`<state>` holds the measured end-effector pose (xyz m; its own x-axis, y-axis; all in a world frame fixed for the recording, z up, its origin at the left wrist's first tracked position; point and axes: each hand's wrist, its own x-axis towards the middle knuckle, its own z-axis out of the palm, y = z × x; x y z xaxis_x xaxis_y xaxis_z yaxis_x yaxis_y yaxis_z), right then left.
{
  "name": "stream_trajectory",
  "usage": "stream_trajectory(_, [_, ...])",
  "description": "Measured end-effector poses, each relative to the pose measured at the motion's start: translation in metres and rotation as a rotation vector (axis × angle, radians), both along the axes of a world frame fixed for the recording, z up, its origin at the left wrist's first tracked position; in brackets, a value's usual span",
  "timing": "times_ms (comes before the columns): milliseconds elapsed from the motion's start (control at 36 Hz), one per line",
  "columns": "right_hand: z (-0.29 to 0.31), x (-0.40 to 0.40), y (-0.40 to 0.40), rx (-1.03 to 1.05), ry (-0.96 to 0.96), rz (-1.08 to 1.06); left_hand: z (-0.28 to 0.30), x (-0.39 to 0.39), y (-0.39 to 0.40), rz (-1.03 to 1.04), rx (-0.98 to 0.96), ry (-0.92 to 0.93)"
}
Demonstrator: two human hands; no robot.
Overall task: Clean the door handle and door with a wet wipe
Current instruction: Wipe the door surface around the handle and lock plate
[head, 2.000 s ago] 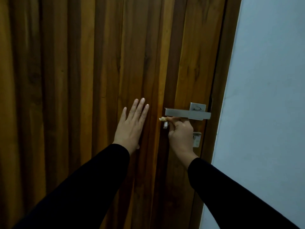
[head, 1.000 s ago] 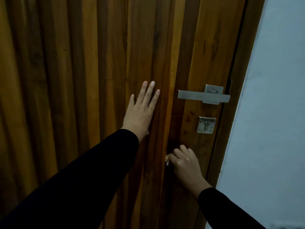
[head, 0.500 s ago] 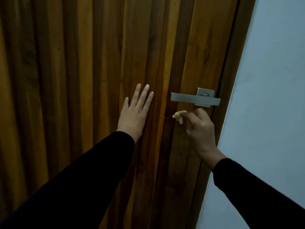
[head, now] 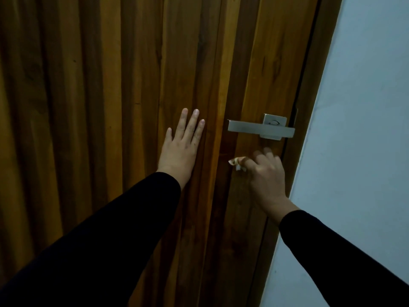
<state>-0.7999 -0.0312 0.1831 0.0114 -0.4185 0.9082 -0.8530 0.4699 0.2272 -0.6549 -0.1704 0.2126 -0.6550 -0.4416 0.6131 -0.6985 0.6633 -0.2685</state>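
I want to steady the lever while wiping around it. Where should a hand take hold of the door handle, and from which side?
Grip the free left end of the door handle: the flat bar runs level and stands off the door, so fingers can probably wrap over it from below. The right hand, holding the wet wipe, is just beneath; the right end is fixed at the square plate.
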Motion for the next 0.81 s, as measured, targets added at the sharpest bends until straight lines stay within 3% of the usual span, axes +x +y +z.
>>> stream_trajectory(306, [-0.047,-0.005,0.016,0.276,-0.01,0.055,-0.001,0.001,-0.001,0.013,-0.003,-0.003])
stream_trajectory(500, [-0.002,0.009,0.017,0.088,-0.059,0.264,-0.001,0.001,0.0,0.007,0.002,0.01])
stream_trajectory(639, [0.022,0.003,0.005,0.037,-0.118,0.211,0.0,0.001,0.0,0.008,0.0,0.007])
stream_trajectory(806, [0.007,0.004,-0.003,0.074,-0.125,0.162,-0.002,0.001,-0.001,0.002,-0.003,0.016])
